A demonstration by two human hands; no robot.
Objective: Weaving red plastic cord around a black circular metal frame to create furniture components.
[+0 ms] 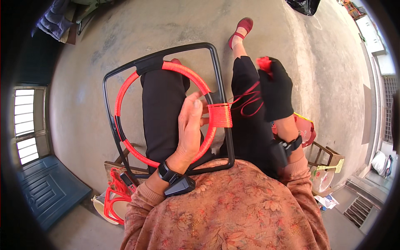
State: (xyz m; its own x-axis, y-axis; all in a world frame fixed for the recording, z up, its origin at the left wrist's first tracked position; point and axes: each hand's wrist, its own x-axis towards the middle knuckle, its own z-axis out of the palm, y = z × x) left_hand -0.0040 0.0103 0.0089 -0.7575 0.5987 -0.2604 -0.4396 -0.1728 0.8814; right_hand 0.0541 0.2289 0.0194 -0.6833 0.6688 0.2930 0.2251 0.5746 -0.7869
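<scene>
Head view: frame (216, 75) upright, lengthwise away.

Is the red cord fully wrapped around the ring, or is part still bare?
Partly bare. The ring shows a black stretch on its left side; the red cord covers the rest.
</scene>
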